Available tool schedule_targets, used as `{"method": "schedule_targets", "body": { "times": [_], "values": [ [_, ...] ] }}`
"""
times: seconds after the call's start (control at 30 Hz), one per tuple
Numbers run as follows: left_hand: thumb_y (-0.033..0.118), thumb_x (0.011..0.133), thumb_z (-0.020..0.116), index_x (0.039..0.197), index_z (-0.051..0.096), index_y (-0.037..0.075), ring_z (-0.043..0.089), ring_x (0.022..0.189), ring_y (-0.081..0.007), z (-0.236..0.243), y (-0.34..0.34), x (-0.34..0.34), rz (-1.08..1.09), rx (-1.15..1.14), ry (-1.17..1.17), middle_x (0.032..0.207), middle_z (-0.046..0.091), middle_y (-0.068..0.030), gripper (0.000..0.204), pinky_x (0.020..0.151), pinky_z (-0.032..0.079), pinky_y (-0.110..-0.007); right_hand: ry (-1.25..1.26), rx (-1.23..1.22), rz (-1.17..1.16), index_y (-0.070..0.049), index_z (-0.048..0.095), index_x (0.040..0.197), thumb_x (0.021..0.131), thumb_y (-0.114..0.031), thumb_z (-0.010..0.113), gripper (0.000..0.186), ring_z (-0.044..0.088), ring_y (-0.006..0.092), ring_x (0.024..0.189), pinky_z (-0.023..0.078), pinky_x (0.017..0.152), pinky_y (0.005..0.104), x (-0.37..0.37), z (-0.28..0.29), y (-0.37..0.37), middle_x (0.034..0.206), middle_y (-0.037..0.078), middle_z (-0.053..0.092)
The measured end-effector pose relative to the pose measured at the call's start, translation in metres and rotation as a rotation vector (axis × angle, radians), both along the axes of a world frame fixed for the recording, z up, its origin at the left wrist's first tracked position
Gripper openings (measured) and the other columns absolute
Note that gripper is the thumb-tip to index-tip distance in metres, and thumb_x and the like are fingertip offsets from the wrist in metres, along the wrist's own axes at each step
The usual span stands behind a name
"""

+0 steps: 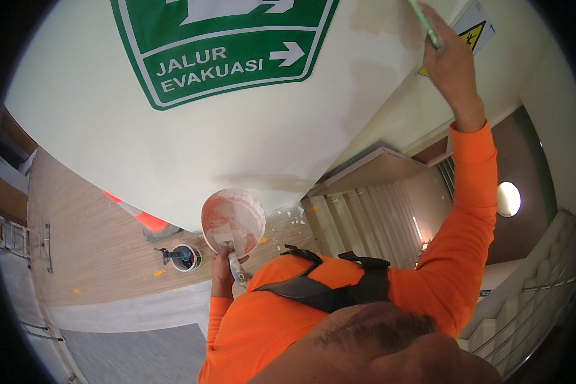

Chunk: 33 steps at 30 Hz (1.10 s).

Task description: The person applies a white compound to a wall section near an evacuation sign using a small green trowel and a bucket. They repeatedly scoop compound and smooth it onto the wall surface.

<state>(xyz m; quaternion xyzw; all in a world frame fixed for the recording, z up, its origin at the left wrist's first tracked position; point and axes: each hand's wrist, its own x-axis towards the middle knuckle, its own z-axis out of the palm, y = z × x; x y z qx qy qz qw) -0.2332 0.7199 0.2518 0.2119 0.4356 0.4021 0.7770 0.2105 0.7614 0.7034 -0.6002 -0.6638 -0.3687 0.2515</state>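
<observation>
My left hand (223,267) grips the edge of a round pinkish bowl (212,208) at chest height. Inside, the bowl is smeared with whitish paste. A putty knife (237,270) leans in it beside my fingers, its blade inside and its handle sticking out over the near rim. My right arm reaches up to the upper right. Close to the wall (269,141), my right hand (453,67) is closed on a thin, light-green, flat-edged tool (427,24). The tool's far end is cut off by the picture's top, so its exact kind cannot be made out.
A green arrow sign (230,54) and a yellow warning sign (472,35) are on the walls. Stairs (374,221) descend at the right. Below stand a small bucket of tools (187,258) and an orange-and-white cone (150,221). White flakes (293,216) litter the floor.
</observation>
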Motion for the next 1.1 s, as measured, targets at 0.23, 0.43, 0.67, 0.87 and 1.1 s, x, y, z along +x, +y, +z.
{"method": "schedule_targets", "body": {
  "times": [0.23, 0.43, 0.67, 0.87, 1.1],
  "values": [
    [0.005, 0.087, 0.055, 0.132, 0.044, -0.006, 0.068, 0.097, -0.0352, 0.016, 0.003, 0.005, -0.007, -0.028, 0.017, 0.118, 0.058, -0.0203, 0.047, 0.073, 0.067, -0.047, -0.118, -0.136, 0.013, -0.014, 0.053, 0.144, 0.082, 0.01, 0.059, 0.067, 0.059, 0.033, 0.125, 0.051, 0.103, 0.0378, 0.003, -0.037, -0.022, 0.141, 0.013, 0.058],
    [0.008, 0.088, 0.056, 0.133, 0.044, -0.007, 0.069, 0.097, -0.035, 0.013, 0.0, 0.012, -0.037, -0.007, 0.029, 0.12, 0.058, -0.0211, 0.049, 0.072, 0.067, -0.047, -0.186, 0.125, -0.014, 0.003, 0.058, 0.135, 0.086, 0.009, 0.048, 0.05, 0.061, 0.038, 0.123, 0.047, 0.107, 0.0384, 0.007, 0.03, -0.021, 0.131, 0.027, 0.063],
    [0.007, 0.087, 0.055, 0.13, 0.045, -0.006, 0.069, 0.093, -0.0336, 0.018, 0.0, 0.015, -0.014, 0.002, 0.025, 0.115, 0.059, -0.0193, 0.046, 0.069, 0.067, -0.045, -0.051, -0.005, -0.017, -0.003, 0.056, 0.138, 0.084, 0.009, 0.054, 0.055, 0.059, 0.0363, 0.126, 0.047, 0.108, 0.0394, 0.003, 0.013, -0.013, 0.136, 0.021, 0.061],
    [0.006, 0.087, 0.055, 0.127, 0.047, -0.006, 0.069, 0.092, -0.0328, 0.015, 0.008, 0.016, -0.033, 0.016, 0.016, 0.111, 0.06, -0.0187, 0.043, 0.069, 0.067, -0.045, -0.132, -0.134, 0.034, -0.015, 0.053, 0.144, 0.077, 0.013, 0.059, 0.073, 0.058, 0.0314, 0.127, 0.049, 0.106, 0.0389, 0.019, -0.048, -0.016, 0.141, 0.012, 0.058],
    [0.007, 0.086, 0.055, 0.13, 0.046, -0.006, 0.069, 0.095, -0.0336, 0.032, 0.0, 0.039, -0.023, 0.02, 0.031, 0.115, 0.059, -0.0197, 0.047, 0.069, 0.067, -0.046, -0.092, 0.047, -0.076, -0.015, 0.051, 0.145, 0.077, 0.013, 0.058, 0.074, 0.06, 0.0314, 0.125, 0.051, 0.104, 0.0391, 0.055, 0.0, -0.021, 0.141, 0.012, 0.059]
  ]
}}
